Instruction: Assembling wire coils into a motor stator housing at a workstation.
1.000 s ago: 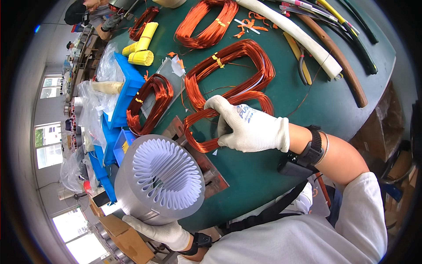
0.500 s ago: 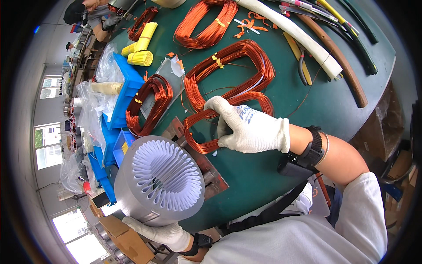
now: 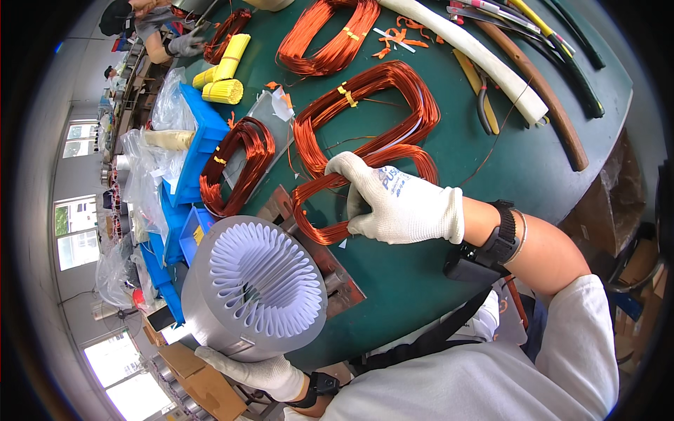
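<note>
A grey cylindrical motor stator (image 3: 203, 305) stands on the near left of the bench, its bore ringed with looped white slot liners (image 3: 232, 256). Against its near side lies my left hand (image 3: 263, 375), white-gloved, fingers stretched out along the wall. My right hand (image 3: 400, 203), also gloved, grips a small coil of copper wire (image 3: 305, 214) between thumb and fingers. This coil overlaps the near edge of a larger copper coil (image 3: 368, 77) tied with yellow. The fingertips under the held coil are partly hidden.
More copper coils lie left (image 3: 239, 168) and far (image 3: 330, 38). Blue bins (image 3: 200, 144) with plastic bags line the left edge. Yellow bundles (image 3: 225, 91), pliers (image 3: 482, 105), a white sleeve tube (image 3: 477, 67) and a brown rod (image 3: 537, 91) lie farther off. Another person's gloved hand (image 3: 188, 43) is far left.
At the far left, the other person's gloved hand has moved toward a copper coil. My own hands, the held coil and the stator stay practically where they were.
</note>
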A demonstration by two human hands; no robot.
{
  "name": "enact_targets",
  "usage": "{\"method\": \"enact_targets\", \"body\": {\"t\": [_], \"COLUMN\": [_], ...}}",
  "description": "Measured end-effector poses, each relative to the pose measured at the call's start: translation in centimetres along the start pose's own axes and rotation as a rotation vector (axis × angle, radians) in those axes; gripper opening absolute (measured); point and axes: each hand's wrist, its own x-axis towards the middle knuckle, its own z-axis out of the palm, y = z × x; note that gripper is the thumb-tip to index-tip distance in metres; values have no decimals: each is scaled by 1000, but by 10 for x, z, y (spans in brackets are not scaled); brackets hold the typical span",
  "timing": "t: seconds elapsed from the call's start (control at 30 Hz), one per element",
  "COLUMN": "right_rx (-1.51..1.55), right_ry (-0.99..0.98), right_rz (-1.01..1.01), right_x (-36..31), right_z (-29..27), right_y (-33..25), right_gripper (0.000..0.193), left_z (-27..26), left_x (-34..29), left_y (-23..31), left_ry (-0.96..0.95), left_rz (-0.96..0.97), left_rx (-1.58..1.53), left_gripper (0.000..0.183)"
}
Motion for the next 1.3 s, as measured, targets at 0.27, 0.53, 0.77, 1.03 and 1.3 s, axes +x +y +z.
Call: {"method": "enact_targets", "body": {"t": [0.27,0.53,0.77,1.03,1.3], "right_rx": [3,10,15,8,22], "right_ry": [-14,69,-23,9,-3], "right_rz": [25,-80,31,-45,78], "right_x": [-1,-1,0,2,-2], "right_z": [-1,7,-5,-1,-2], "right_y": [-3,7,-3,-2,-19], "right_gripper": [72,65,73,59,66], "left_z": [-14,-5,-13,-1,-12], "left_x": [-3,-6,-2,4,-22], "left_y": [-9,-2,-13,-8,-13], "left_ry": [-191,28,-204,-88,-130], "left_rz": [72,105,101,456,-271], "left_rx": [-151,208,-162,321,-306], "left_gripper": [90,51,87,63,72]}}
